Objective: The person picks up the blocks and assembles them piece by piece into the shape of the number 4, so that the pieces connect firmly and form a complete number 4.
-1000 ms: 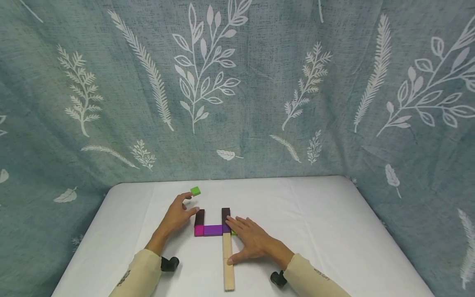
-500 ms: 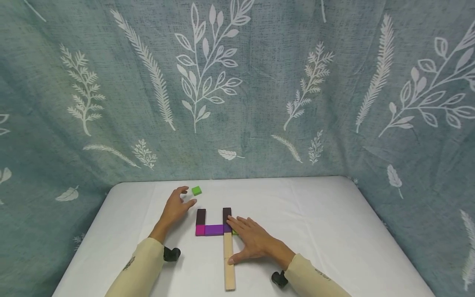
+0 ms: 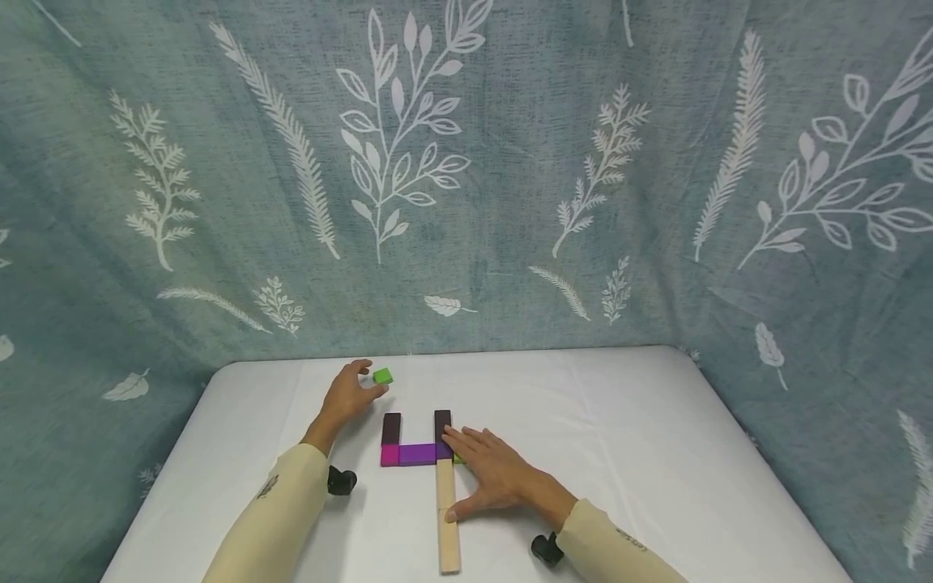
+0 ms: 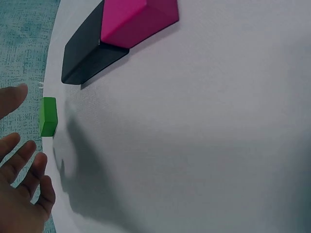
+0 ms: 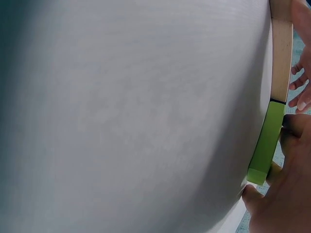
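My left hand [image 3: 348, 398] reaches to the back of the table, fingers spread around a small green block [image 3: 382, 376]. In the left wrist view a gap shows between the fingers and that green block [image 4: 48, 117]. My right hand [image 3: 496, 470] lies spread over a row of blocks: its fingertips rest on a dark block [image 3: 442, 419], its thumb on the pale wooden blocks [image 3: 448, 542]. Beneath that palm, mostly hidden from the head view, is a longer green block [image 5: 266, 141]. A purple block [image 3: 418, 454], a magenta block [image 3: 389, 456] and another dark block [image 3: 391, 429] adjoin the row's left side.
The blocks lie on a white-covered table [image 3: 619, 421]. Behind its far edge hangs a blue-green curtain [image 3: 503, 202] with white leaf prints. Black wrist devices [image 3: 342, 481] sit by both sleeves.
My left hand has moved away from the left dark block, back toward the table's far edge, and now its fingers straddle the small green block. The right hand has stayed put.
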The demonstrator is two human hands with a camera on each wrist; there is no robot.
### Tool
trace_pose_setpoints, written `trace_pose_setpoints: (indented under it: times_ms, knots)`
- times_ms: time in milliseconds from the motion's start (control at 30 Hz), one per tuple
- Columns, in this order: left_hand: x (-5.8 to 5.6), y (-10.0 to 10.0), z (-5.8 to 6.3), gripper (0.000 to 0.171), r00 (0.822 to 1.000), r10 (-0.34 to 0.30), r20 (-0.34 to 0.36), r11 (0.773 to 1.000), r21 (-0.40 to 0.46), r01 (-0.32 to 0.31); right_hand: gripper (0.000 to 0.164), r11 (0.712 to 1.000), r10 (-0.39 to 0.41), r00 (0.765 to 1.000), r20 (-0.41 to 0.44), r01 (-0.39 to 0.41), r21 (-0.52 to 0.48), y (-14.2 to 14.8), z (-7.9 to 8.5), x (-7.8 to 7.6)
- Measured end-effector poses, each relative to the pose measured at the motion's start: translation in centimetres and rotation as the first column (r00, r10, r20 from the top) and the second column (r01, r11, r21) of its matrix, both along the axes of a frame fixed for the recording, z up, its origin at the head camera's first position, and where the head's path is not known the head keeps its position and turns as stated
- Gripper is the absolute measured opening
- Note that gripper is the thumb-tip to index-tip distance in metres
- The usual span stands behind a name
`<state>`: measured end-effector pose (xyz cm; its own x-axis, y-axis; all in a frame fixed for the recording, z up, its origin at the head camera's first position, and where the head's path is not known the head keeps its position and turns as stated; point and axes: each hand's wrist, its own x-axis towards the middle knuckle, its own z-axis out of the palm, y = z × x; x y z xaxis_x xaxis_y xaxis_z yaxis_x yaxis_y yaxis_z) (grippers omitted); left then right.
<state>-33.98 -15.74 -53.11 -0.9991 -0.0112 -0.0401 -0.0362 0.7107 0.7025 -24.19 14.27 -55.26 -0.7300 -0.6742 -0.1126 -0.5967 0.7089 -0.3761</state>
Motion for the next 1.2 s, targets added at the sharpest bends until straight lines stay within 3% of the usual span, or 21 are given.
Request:
trace_pose_setpoints:
  times_ms: [333,633,1000,1200]
  knots:
    - [-1.1,0.3,-0.4,0.067,0.999,-0.001,0.037,1.000,-0.031,0.002,0.122,1.000,0.004,1.000,-0.014,-0.004,0.009,-0.1,0.0,0.1]
    - [-1.5,0.3,-1.0,0.062,1.000,-0.020,0.003,0.999,-0.027,0.020,0.121,1.000,0.014,0.999,-0.031,-0.014,0.017,-0.1,0.0,0.1]
    - [-1.6,1.5,-1.0,0.055,0.999,-0.047,-0.023,0.986,-0.164,0.042,0.121,1.000,0.005,1.000,-0.018,-0.005,0.016,0.1,0.0,0.1]
    - [-1.7,1.8,-0.9,0.056,0.999,-0.046,-0.023,0.986,-0.159,0.042,0.121,1.000,0.008,1.000,-0.028,-0.007,0.017,0.1,0.1,0.2]
